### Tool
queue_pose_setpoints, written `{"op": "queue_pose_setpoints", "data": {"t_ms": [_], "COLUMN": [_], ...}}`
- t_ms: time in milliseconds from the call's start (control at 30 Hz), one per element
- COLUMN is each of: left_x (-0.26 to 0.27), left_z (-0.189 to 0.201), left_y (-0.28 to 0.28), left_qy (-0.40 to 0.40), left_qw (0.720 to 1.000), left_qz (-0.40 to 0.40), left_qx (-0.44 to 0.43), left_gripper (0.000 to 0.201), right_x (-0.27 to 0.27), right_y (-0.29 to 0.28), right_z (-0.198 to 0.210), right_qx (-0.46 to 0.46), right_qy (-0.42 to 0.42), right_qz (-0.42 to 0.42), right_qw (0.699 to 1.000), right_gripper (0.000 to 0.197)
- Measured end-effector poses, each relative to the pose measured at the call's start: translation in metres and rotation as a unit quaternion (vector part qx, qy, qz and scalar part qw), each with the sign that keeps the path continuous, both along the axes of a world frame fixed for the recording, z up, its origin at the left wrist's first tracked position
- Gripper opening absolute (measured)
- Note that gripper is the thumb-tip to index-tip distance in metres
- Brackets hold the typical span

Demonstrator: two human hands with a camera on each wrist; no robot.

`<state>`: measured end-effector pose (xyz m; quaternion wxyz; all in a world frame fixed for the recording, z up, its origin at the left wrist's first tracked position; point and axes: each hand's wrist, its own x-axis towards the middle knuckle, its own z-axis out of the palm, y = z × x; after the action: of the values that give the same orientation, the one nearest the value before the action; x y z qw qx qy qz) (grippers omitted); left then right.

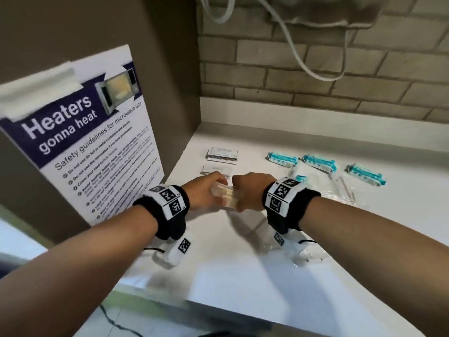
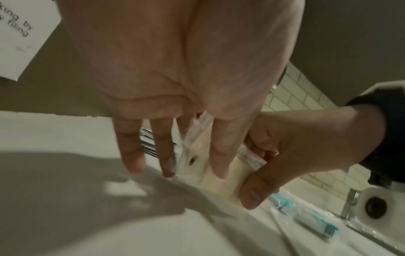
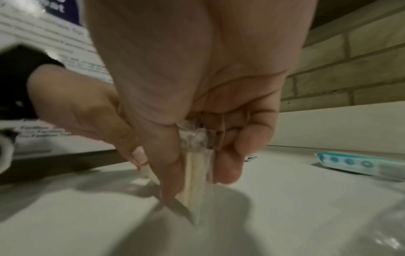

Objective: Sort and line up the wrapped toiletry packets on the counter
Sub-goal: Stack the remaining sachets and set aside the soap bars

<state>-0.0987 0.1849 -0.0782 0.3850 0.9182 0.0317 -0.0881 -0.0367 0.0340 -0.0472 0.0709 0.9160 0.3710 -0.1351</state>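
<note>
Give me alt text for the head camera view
Both hands, left and right, hold a clear packet of pale sticks above a white counter. Behind lie three teal packets in a row and two white stacks.

We see the head view evenly bright though blurred by motion and bent at its edges, while both wrist views are dim, grainy and soft, with broad shadows on the counter (image 1: 243,263).

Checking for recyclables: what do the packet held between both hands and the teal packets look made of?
The held packet: clear glossy plastic film, pale sticks showing through, possibly wood. The teal packets: seemingly printed plastic wrap, with crimped ends and a slight sheen.
</note>
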Motion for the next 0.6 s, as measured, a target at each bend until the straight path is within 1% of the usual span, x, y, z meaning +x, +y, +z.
{"op": "queue_pose_setpoints", "data": {"t_ms": [33,100,167,267,333,400,533,600], "left_x": [-0.002,-0.004,-0.008,-0.008,-0.006,-0.004,-0.003,-0.003], "left_z": [-0.002,-0.004,-0.006,-0.01,-0.012,-0.013,-0.01,-0.01], "left_y": [0.002,0.003,0.003,0.0,-0.005,-0.011,-0.012,-0.012], "left_qy": [0.005,0.018,0.025,0.015,0.026,0.033,0.016,0.029], "left_qw": [0.999,0.992,0.986,0.985,0.982,0.981,0.985,0.984], "left_qz": [-0.004,-0.009,-0.003,-0.007,-0.018,-0.021,-0.024,-0.029], "left_qx": [0.042,0.121,0.162,0.172,0.186,0.188,0.169,0.173], "left_gripper": [0.045,0.048,0.054,0.052,0.047,0.044,0.053,0.057], "right_x": [-0.003,-0.005,-0.005,-0.004,-0.004,-0.004,-0.001,-0.004], "right_y": [0.004,0.006,0.008,0.009,0.011,0.012,0.012,0.012], "right_z": [-0.005,-0.014,-0.021,-0.025,-0.027,-0.026,-0.025,-0.026], "right_qx": [-0.01,-0.018,-0.021,-0.003,0.009,0.023,0.055,0.048], "right_qy": [-0.005,-0.004,0.01,0.034,0.032,0.025,0.027,0.042], "right_qz": [0.01,0.02,0.022,0.005,0.0,-0.008,-0.032,-0.035], "right_qw": [1.0,1.0,1.0,0.999,0.999,0.999,0.998,0.997], "right_gripper": [0.044,0.048,0.055,0.051,0.045,0.043,0.053,0.061]}}
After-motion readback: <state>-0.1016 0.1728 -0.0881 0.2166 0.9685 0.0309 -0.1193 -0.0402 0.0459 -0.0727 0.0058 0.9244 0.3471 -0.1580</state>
